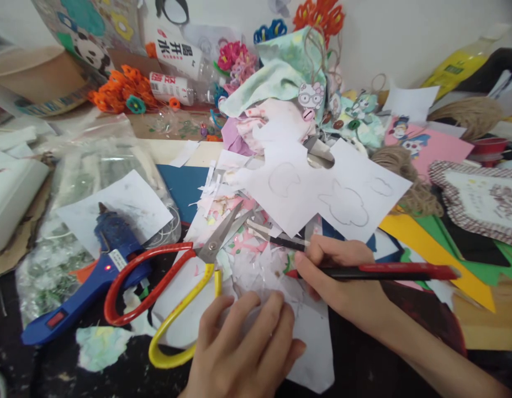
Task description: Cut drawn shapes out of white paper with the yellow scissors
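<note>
My left hand [247, 342] rests palm down on the heap of paper and clear-film scraps [259, 268], its fingers bent and slightly apart. Across the heap, my right hand [342, 265] is closed round a red and black pen [405, 271]. Its fingertips are also at the end of a thin black stick-like thing [286, 241], whose kind I cannot make out. Scissors [210, 251] with one red and one yellow handle lie partly open left of the heap. Beyond my hands, white paper sheets [307, 204] carry pencil outlines of a crescent and other shapes.
A blue glue gun [102, 271] with a lit red light lies at the left. Behind it is a clear plastic bag [90, 149]. Twine [417, 182], a pink card [442, 149] and a checked-edge frame [483, 204] are on the right. Bottles [173, 88] and orange flowers [119, 91] line the back.
</note>
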Demonstrator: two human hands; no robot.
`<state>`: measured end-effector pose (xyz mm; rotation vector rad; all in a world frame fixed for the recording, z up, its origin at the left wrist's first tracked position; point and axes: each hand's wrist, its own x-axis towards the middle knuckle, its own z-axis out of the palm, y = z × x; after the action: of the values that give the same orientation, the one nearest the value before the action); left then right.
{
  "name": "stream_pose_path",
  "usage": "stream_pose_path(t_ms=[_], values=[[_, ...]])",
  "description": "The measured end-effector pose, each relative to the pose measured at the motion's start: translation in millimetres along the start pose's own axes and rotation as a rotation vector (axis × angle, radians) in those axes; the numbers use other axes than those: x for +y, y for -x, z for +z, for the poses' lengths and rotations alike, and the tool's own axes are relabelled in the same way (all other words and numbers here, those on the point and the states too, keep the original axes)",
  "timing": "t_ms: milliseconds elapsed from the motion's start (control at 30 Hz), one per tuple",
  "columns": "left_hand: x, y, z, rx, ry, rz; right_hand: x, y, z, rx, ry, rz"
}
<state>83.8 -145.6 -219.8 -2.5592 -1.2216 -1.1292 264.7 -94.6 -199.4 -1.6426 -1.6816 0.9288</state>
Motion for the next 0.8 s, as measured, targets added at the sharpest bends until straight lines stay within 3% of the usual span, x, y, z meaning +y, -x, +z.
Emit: stream_pose_path(t_ms=[800], values=[[0.3,0.3,0.1,-0.008,0.009,-0.006,-1.6,0.0,-1.0,-0.006,0.015,-0.004]])
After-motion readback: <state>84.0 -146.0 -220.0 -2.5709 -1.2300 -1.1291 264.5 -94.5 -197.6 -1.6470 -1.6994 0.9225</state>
